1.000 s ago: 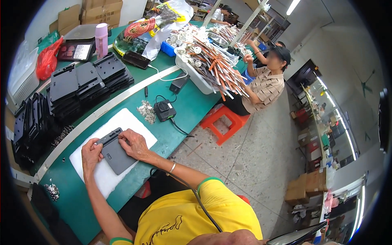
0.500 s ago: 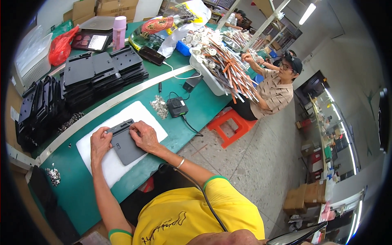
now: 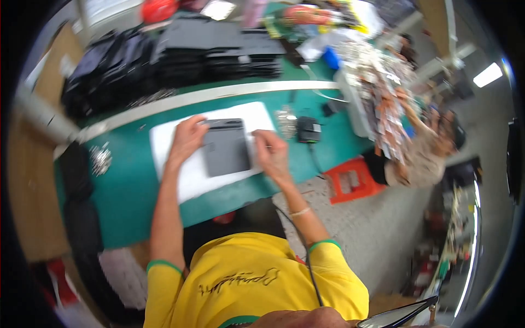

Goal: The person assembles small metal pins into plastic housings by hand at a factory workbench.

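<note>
A flat dark grey plastic panel (image 3: 227,153) lies on a white foam sheet (image 3: 191,188) on the green table. My left hand (image 3: 188,139) pinches the panel's far left corner between thumb and fingers. Just off the panel's right side, my right hand (image 3: 272,156) hovers over the foam's edge with its fingers curled together. Blur hides whether a small part is in those fingertips. Beyond the right hand is a heap of small silvery metal parts (image 3: 286,121), with a small black boxy device (image 3: 309,129) and its cable beside it.
Stacked black panels (image 3: 202,38) stand behind a pale raised strip (image 3: 219,92). Another metal-parts heap (image 3: 100,158) is at the left. To the right are a white bin (image 3: 355,109) of long strips, a red stool (image 3: 353,183) and a seated co-worker (image 3: 424,153).
My right hand has come off the panel's top edge and moved to its right side. The left hand stays at the corner. The whole view has swung and blurred.
</note>
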Demonstrator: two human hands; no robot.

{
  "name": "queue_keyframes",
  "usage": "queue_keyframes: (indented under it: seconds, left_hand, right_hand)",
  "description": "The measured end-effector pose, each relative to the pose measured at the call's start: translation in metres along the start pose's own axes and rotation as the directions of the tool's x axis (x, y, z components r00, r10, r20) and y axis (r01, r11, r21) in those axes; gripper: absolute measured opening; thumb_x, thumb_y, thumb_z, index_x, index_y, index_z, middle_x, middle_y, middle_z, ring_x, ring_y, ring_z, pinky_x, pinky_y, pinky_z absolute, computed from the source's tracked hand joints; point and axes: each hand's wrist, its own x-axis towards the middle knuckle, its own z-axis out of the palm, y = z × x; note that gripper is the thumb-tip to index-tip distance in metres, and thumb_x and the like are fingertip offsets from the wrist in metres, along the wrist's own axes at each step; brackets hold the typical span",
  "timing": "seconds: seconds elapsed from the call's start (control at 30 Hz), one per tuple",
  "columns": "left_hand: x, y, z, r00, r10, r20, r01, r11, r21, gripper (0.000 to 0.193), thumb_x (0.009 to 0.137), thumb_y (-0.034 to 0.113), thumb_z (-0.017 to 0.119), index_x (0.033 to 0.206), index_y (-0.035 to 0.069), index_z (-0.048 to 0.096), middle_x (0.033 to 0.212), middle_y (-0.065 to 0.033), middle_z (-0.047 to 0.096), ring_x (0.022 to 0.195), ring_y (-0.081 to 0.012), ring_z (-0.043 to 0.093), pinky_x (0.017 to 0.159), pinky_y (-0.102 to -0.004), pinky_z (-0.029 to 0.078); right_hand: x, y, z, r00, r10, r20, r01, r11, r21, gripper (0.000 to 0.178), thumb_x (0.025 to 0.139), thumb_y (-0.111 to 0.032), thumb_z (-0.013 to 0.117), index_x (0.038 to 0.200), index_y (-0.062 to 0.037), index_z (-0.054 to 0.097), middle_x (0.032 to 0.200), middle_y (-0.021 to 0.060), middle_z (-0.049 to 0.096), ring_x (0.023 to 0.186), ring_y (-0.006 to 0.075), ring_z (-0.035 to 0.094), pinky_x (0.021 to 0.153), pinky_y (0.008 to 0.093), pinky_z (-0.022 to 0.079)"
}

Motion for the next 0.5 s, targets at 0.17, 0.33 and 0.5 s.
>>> queue_keyframes:
  seconds: [0.17,0.33,0.5]
  left_hand:
    - [-0.007,0.009,-0.007,0.975,-0.22,0.018,0.221,0.975,-0.031,0.032,0.086,0.013,0.054,0.111,-0.004,0.063,0.069,-0.0093,0.066,0.059,-0.014,0.063,0.057,-0.0276,0.051]
    - [-0.009,0.011,-0.013,0.973,-0.23,0.032,0.23,0.973,0.009,0.034,0.087,0.012,0.05,0.113,-0.005,0.063,0.068,-0.01,0.066,0.061,-0.0152,0.064,0.06,-0.0282,0.051]
    - [-0.009,0.014,-0.015,0.974,-0.221,0.049,0.221,0.975,-0.009,0.034,0.087,0.012,0.052,0.113,-0.007,0.062,0.069,-0.01,0.066,0.061,-0.0151,0.064,0.06,-0.0284,0.052]
  right_hand:
    - [-0.008,-0.007,0.016,0.997,-0.049,0.064,0.058,0.986,-0.157,0.012,0.086,-0.004,0.06,0.094,0.0012,0.068,0.076,0.0137,0.063,0.065,0.0223,0.061,0.06,0.0331,0.047]
    - [-0.009,-0.004,0.027,0.989,-0.072,0.126,0.092,0.982,-0.163,0.011,0.085,-0.006,0.061,0.092,0.0012,0.067,0.069,0.0148,0.058,0.062,0.0278,0.058,0.058,0.0376,0.046]
    - [-0.005,-0.007,0.027,0.98,-0.051,0.195,0.101,0.96,-0.26,0.011,0.084,-0.006,0.061,0.093,-0.0013,0.067,0.071,0.0141,0.059,0.062,0.0295,0.059,0.058,0.0381,0.047]
